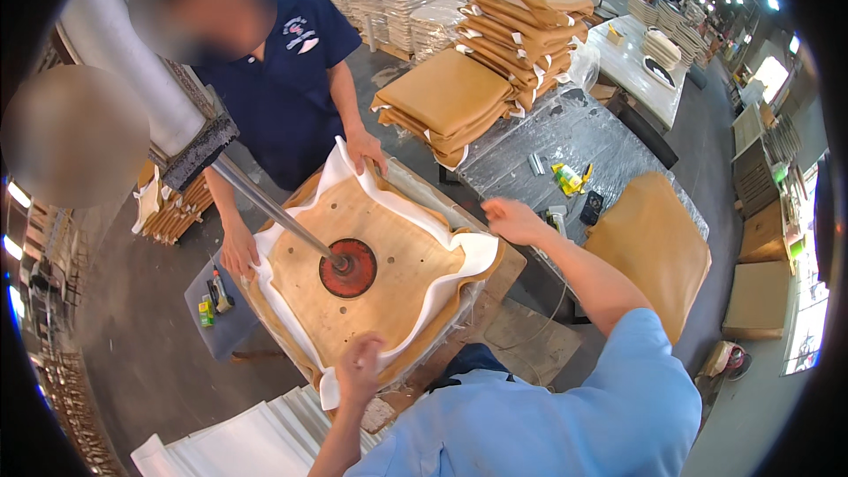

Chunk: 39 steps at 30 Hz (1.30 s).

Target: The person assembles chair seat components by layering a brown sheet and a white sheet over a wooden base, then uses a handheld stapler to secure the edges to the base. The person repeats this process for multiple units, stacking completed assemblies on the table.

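A square plywood seat board (pixel 389 252) with rounded corners lies on white padding (pixel 478 253) and tan covering (pixel 406 355), whose edges stand up around it. A press rod (pixel 296 228) ends in a round red disc (pixel 336 280) on the board's middle. My left hand (pixel 358 369) is over the near edge of the board, fingers curled; what they hold, if anything, is hidden. Beyond the right corner of the padding, my right hand (pixel 515 221) has its fingers drawn together, their contents too small to make out. Opposite me, a co-worker's two hands (pixel 364 148) touch the far and left edges.
Stacked tan cushions (pixel 517 44) stand on a plastic-covered table (pixel 609 141) at the right, with a yellow-green packet (pixel 570 179) and a tan sheet (pixel 654 247). A tool (pixel 219 291) lies on a small left stand. White strips (pixel 238 443) lie at lower left.
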Tool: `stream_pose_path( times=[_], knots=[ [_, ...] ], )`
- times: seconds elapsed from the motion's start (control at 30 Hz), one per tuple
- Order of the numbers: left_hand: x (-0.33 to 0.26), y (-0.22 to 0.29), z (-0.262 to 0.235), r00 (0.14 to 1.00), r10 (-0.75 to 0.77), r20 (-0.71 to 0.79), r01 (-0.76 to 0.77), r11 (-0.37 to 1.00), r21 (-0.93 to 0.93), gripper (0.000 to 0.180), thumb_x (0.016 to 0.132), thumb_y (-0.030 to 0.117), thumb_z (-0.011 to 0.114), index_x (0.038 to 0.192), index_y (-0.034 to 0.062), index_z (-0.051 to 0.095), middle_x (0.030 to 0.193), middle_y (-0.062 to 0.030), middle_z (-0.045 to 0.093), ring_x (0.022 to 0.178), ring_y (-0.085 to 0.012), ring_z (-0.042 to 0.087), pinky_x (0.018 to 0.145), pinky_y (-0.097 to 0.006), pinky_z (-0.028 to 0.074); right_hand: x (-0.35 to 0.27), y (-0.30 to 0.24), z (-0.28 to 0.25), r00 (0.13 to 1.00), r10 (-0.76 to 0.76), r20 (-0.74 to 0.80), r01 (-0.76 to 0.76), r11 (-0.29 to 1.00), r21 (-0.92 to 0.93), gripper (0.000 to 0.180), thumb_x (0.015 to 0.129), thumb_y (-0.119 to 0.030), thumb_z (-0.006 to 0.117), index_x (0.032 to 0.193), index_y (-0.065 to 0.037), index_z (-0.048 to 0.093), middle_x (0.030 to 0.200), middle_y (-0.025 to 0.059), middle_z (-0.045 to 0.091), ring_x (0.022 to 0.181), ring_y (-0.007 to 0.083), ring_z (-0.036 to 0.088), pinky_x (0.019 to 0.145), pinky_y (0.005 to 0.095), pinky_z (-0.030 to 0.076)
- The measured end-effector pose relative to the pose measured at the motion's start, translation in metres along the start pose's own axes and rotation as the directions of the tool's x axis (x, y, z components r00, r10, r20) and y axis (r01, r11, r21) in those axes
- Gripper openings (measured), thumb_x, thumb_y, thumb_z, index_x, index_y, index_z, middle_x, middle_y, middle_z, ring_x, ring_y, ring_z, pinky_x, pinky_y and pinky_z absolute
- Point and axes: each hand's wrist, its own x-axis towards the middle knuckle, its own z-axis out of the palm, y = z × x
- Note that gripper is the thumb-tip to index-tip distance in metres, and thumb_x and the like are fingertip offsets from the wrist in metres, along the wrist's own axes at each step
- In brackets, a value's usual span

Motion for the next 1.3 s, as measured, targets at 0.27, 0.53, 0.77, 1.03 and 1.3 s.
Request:
stream_pose_path(
  times=[0.27,0.53,0.77,1.03,1.3],
  knots=[
    [0.067,0.020,0.172,0.579,-0.315,0.752,0.671,0.708,-0.220,0.061,0.118,0.046,0.055,0.165,0.0088,0.045,0.140,-0.0166,0.068,0.110,-0.0255,0.076,0.100,-0.040,0.061,0.017,0.027,0.010,0.823,0.274,0.498,-0.390,0.910,0.144,0.040,0.093,-0.011,0.068,0.129,0.003,0.074,0.098,0.0140,0.080,0.078,0.0203,0.079,0.063,0.0349,0.063],
    [0.161,0.025,0.258,0.688,-0.361,0.630,0.712,0.163,-0.683,0.063,0.113,0.064,0.048,0.155,0.0173,0.056,0.136,-0.0172,0.074,0.105,-0.0407,0.078,0.094,-0.054,0.063,0.076,0.019,0.019,0.638,0.222,0.737,-0.310,0.950,-0.018,0.031,0.107,-0.027,0.064,0.108,-0.001,0.081,0.086,0.0130,0.079,0.065,0.0214,0.074,0.055,0.0387,0.059],
    [0.170,0.041,0.274,0.672,-0.561,0.483,0.664,0.168,-0.729,0.067,0.117,0.065,0.037,0.146,0.0090,0.061,0.118,-0.0148,0.078,0.080,-0.0345,0.075,0.074,-0.048,0.063,0.076,0.025,0.022,0.653,0.017,0.757,-0.081,0.996,0.048,0.050,0.114,-0.044,0.055,0.113,0.000,0.079,0.097,0.0247,0.078,0.093,0.0400,0.078,0.081,0.0475,0.060],
    [0.181,0.067,0.261,0.752,-0.649,0.111,0.532,0.499,-0.684,0.054,0.117,0.052,0.043,0.100,0.0047,0.063,0.062,-0.0056,0.048,0.046,-0.0179,0.048,0.062,-0.045,0.064,0.072,0.017,-0.001,0.661,0.107,0.743,-0.270,0.957,0.102,0.052,0.112,-0.044,0.059,0.101,0.003,0.077,0.082,0.0176,0.069,0.073,0.0275,0.064,0.067,0.0445,0.048],
    [0.160,0.079,0.222,0.887,-0.448,0.109,0.445,0.769,-0.458,0.064,0.117,0.055,0.044,0.083,0.0055,0.066,0.068,-0.0052,0.062,0.052,-0.0161,0.059,0.052,-0.034,0.053,0.059,0.026,0.003,0.693,0.065,0.718,-0.356,0.896,0.263,0.046,0.114,-0.042,0.062,0.095,-0.002,0.076,0.069,-0.0007,0.059,0.057,0.0103,0.052,0.053,0.0351,0.039]
  ],
)
